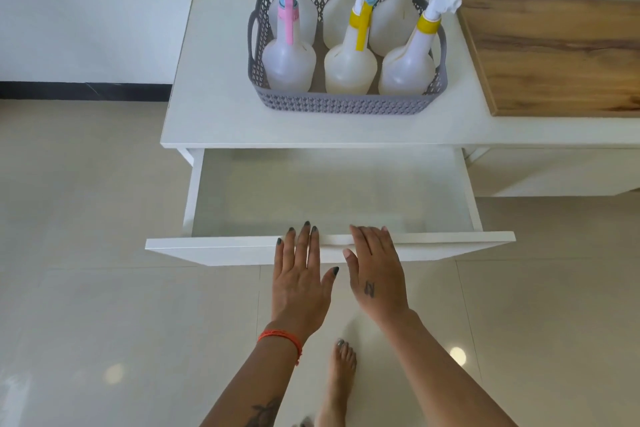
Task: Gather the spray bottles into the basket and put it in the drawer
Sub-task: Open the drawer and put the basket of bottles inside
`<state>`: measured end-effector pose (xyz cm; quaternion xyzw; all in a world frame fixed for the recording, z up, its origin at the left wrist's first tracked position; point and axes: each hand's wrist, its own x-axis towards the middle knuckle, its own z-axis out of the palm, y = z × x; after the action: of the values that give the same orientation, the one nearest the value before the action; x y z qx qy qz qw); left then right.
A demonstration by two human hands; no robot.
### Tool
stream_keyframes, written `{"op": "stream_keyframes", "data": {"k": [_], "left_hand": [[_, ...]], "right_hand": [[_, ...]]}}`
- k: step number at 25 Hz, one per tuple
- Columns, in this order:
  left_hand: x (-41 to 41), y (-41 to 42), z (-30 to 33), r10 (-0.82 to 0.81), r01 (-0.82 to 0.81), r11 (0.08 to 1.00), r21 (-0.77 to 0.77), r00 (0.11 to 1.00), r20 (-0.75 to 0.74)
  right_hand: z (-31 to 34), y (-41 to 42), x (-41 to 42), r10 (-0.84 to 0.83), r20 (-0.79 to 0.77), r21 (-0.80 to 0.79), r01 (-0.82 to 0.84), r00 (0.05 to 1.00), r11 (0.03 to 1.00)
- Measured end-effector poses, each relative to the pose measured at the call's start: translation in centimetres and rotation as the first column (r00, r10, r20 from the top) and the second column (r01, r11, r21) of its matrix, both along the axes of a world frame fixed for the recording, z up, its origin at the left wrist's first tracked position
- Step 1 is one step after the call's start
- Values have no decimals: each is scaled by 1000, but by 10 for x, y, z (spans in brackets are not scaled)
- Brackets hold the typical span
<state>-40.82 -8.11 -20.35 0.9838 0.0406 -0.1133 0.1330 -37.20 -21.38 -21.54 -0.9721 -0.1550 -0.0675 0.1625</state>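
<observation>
Grey perforated basket (pixel 346 104) stands on the white cabinet top (pixel 214 107), holding six translucent spray bottles (pixel 349 68) upright in two rows of three. Front row, left to right: pink trigger, yellow trigger with a blue nozzle tip, yellow collar with a white trigger. Back row, left to right: yellow collar, pink-and-blue head, green collar; their tops run out of view at the upper edge. To the right of the basket, a wood-grain board (pixel 561 55) lies on the same top.

Below the top, the drawer (pixel 332 198) is pulled out toward me, its interior bare and white. My left hand (pixel 301 274) and my right hand (pixel 377 274) both lie palm-down over the drawer's front panel (pixel 207 250), side by side near its middle, well apart from the basket. My left fingers (pixel 306 236) are extended and slightly fanned, thumb out to the side, tips reaching past the panel's upper edge. My right fingers (pixel 367 236) lie close together and extended, gripping nothing. An orange thread bracelet (pixel 280 338) circles my left wrist. One bare foot (pixel 341 378) rests on the pale tiled floor (pixel 86 322) beneath my arms.
</observation>
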Motion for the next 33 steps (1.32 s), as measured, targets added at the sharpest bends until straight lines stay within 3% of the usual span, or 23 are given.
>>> {"op": "stream_keyframes", "data": {"k": [14,23,33], "left_hand": [[-114,-19,2,-11,11,999,-46,1000,-20],[-169,-32,1,-10,10,1000,1,999,-50],[-175,-34,4,18,-20,999,-32,999,-48]], "right_hand": [[7,-26,-114,22,-117,-23,-25,993,999],[6,-41,-170,63,-151,-16,-66,987,998],[12,-44,-178,76,-308,-8,-82,948,997]]}}
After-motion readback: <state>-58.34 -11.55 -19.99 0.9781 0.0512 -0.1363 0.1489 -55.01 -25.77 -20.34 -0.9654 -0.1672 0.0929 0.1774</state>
